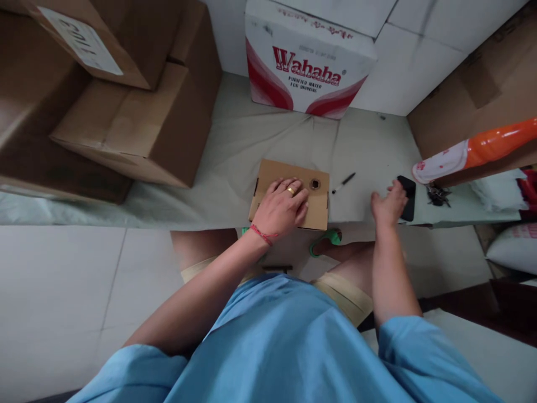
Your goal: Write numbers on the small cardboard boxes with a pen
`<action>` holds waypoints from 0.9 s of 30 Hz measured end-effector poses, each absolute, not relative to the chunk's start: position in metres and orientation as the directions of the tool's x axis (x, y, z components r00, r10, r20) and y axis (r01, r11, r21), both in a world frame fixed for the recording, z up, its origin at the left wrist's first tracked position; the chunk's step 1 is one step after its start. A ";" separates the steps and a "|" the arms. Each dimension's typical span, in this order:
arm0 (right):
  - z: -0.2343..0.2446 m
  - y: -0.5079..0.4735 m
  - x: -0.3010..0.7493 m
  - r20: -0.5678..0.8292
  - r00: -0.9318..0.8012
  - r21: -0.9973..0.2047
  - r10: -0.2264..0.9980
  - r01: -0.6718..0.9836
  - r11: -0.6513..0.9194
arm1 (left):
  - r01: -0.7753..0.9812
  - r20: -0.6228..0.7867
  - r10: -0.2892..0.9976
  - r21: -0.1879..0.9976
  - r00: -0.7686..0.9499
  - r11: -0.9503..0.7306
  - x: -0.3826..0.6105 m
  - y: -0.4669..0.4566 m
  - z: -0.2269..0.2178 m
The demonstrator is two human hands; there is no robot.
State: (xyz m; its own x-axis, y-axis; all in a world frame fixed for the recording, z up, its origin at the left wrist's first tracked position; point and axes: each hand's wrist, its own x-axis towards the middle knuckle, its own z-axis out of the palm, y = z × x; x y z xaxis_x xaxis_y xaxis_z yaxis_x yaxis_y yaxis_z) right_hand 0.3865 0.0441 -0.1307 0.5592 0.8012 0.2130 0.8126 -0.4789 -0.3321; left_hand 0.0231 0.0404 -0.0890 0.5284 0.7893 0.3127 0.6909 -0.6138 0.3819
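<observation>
A small flat cardboard box (318, 205) lies at the table's front edge, with a round mark near its far right corner. My left hand (281, 204) rests on top of it, fingers loosely bent and apart, not wrapped round it. A gold ring and a red string bracelet are on that hand and wrist. Farther right, my right hand (389, 202) is at the left side of a black phone (408, 197), fingers apart and overlapping its edge; I cannot tell whether they press on it. Between the hands lies a black pen (344, 183).
Brown cartons (130, 117) are stacked on the left. A white and red Wahaba carton (308, 61) stands against the wall. At right are keys (438, 195), an orange-and-white bottle-shaped object (478, 151) and a large carton (474, 95). Pale green cloth covers the table (235, 134).
</observation>
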 end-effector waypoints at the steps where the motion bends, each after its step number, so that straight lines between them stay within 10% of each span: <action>1: -0.127 0.040 0.398 0.217 0.629 -0.296 0.746 0.771 -0.564 | 0.693 0.312 0.790 0.381 0.528 -0.613 0.023 0.040 -0.089; 15: -0.112 0.025 0.456 -0.078 0.886 -0.192 0.456 0.436 -0.879 | 0.702 0.305 0.796 0.376 0.523 -0.605 0.024 0.040 -0.089; 27: -0.100 -0.057 0.368 -0.227 0.695 -0.769 0.682 0.302 -0.564 | 0.601 0.416 0.811 0.545 0.411 -0.584 0.022 0.050 -0.107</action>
